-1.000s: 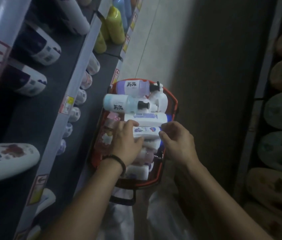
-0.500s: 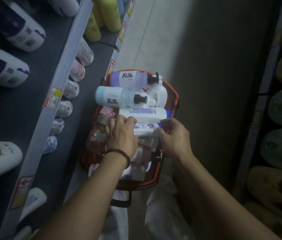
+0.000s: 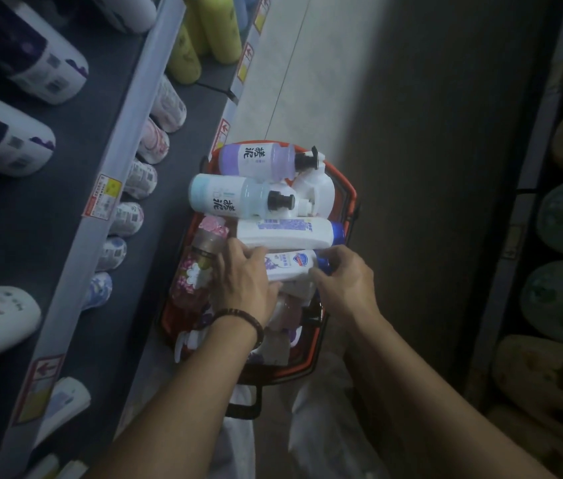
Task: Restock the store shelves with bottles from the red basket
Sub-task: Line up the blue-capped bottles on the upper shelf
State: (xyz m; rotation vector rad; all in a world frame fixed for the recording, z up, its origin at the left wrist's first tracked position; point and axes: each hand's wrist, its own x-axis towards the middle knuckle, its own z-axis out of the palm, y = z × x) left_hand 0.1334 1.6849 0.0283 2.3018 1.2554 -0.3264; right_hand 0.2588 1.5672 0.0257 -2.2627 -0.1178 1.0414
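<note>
**Two-handed lift of one bottle out of the red basket**

Head view, the only one. Light is dim and detail is soft.

- Red basket [image 3: 352,193] stands on the floor, piled with bottles lying on their sides. The shelves [image 3: 110,188] run along the basket's left side, and part of the deck above it is bare.
- Task thing: small white bottle [image 3: 292,266] with a blue cap, on top of the pile at the basket's middle. It touches a larger white bottle [image 3: 287,233] just beyond it.
- Left hand [image 3: 243,281] has its fingers curled over the bottle's base end. Right hand [image 3: 345,281] is curled round the cap end. Both grip the same bottle. I cannot tell whether it has cleared the pile.
- At the basket's far end are a light-blue pump bottle [image 3: 228,198] and a purple pump bottle [image 3: 256,159]. A pink floral bottle [image 3: 193,271] lies along the basket's left wall, just beside the left hand.

Judgement: the step in hand is taking out one bottle for shelving.

- Lift straight up and keep the bottle level, so the larger white bottle leaning against it does not roll.
- Keep the left knuckles off the pink floral bottle.
- Once above the rim, one hand should be enough. Pass the bottle to the left hand, which is nearer the shelves.
- Stand it upright, label outward, in a gap among like products.
- Risk: the stacked pump bottles may shift if the pile is jolted.
</note>
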